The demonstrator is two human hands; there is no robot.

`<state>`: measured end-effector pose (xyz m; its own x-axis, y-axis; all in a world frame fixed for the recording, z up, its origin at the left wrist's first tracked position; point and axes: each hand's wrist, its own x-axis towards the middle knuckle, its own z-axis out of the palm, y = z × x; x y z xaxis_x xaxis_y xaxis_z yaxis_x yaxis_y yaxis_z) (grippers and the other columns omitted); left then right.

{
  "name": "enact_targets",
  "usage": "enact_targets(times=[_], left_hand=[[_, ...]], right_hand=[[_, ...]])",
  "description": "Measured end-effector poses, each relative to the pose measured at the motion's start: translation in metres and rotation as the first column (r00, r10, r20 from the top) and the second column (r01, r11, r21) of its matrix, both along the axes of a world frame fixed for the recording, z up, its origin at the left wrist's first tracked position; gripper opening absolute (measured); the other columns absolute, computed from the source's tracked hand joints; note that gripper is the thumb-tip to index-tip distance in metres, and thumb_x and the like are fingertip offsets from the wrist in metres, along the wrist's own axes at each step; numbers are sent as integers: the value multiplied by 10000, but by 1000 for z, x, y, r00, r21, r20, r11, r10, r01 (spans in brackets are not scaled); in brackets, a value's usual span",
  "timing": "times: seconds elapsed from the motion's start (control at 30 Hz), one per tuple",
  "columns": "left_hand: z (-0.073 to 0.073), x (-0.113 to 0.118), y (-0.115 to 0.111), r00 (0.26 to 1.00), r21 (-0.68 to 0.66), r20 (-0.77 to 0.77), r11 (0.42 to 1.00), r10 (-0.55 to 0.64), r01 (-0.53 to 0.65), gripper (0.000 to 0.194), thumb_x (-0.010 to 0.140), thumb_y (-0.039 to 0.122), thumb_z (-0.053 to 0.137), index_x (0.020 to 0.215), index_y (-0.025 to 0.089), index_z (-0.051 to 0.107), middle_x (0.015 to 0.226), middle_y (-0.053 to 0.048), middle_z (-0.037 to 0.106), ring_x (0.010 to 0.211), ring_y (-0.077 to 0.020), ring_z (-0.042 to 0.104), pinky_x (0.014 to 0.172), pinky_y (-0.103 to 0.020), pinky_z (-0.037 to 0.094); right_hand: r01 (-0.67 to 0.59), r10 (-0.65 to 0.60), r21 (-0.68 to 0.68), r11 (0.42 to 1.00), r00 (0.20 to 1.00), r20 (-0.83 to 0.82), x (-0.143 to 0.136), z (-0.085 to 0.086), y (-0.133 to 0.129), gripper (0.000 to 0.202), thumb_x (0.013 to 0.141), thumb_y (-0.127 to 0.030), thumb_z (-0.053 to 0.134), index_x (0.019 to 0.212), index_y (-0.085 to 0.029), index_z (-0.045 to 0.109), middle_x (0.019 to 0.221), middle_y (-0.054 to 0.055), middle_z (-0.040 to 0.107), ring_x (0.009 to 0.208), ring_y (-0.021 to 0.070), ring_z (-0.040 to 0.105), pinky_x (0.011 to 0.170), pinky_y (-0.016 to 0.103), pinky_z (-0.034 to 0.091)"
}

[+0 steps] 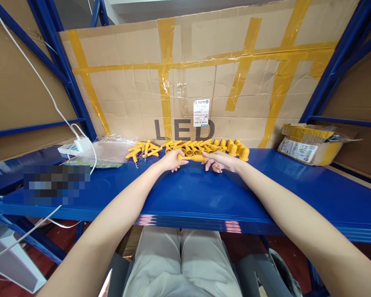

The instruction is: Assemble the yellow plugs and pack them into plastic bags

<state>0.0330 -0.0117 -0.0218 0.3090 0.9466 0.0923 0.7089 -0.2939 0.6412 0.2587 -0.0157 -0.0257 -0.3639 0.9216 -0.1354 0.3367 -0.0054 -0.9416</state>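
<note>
I'm pinching yellow piece (pixel 194 158) by one end with left hand (pixel 172 160), clamping other end with right hand (pixel 220 160). Holding it kinda sideways over blue shelf (pixel 179 194), more yellow parts (pixel 200 145) sitting right behind.

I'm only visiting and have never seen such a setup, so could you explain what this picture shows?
There is no robot: these are a person's two bare hands. The one picture comes from a camera worn on the head, looking forward and down. The left hand and right hand hold a slim yellow plastic piece between them. On the blue flat tabletop lie yellow plastic handles with metal spirals, yellow bell-shaped plastic pieces and, far right, a brown cardboard box. Behind stands a large taped brown cardboard panel marked LED.
</note>
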Motion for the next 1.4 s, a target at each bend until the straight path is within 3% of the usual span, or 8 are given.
enact_targets(times=[0.13, 0.23, 0.37, 0.6, 1.4], left_hand=[[0, 0, -1, 1000, 1, 16, 1000, 5, -5, 287, 807, 274, 676, 996, 172, 484, 474, 77, 495, 368, -96, 497, 367, -175, 388], [1, 0, -2, 1000, 8, 19, 1000, -4, 4, 278, 809, 270, 674, 985, 175, 481, 479, 78, 497, 358, -88, 489, 360, -170, 383], [2, 1, -3, 1000, 2, 15, 1000, -5, 5, 246, 823, 255, 655, 969, 178, 472, 486, 78, 494, 372, -90, 496, 354, -170, 386], [3, 1, -4, 1000, -8, 27, 1000, 10, -9, 276, 813, 247, 669, 993, 177, 472, 457, 89, 466, 372, -97, 484, 352, -177, 383], [5, 1, -6, 997, 97, -70, 995, 14, -7, 297, 830, 259, 629, 1081, 162, 505, 496, 64, 485, 389, -128, 499, 421, -245, 417]], right_hand=[[-26, 27, 41, 999, 999, -34, 3, 4, -3, 399, 784, -393, 709, 1052, -165, 520, 883, 80, 719, 425, 80, 567, 342, 176, 445], [-10, 14, 83, 997, 999, -44, 3, 5, -4, 360, 757, -312, 743, 1004, -161, 529, 947, 88, 712, 463, 72, 589, 376, 166, 468], [2, 1, 106, 994, 1000, -28, 1, 7, -6, 297, 756, -323, 742, 919, -139, 575, 982, 117, 712, 450, 62, 582, 379, 159, 467], [20, -17, 132, 991, 1000, -23, -1, 8, -9, 308, 765, -362, 729, 942, -128, 636, 1001, 134, 718, 446, 80, 595, 384, 174, 474], [50, -39, 104, 993, 994, -99, 0, 0, 0, 296, 805, -414, 676, 846, -122, 647, 910, 127, 733, 460, 94, 609, 434, 186, 501]])
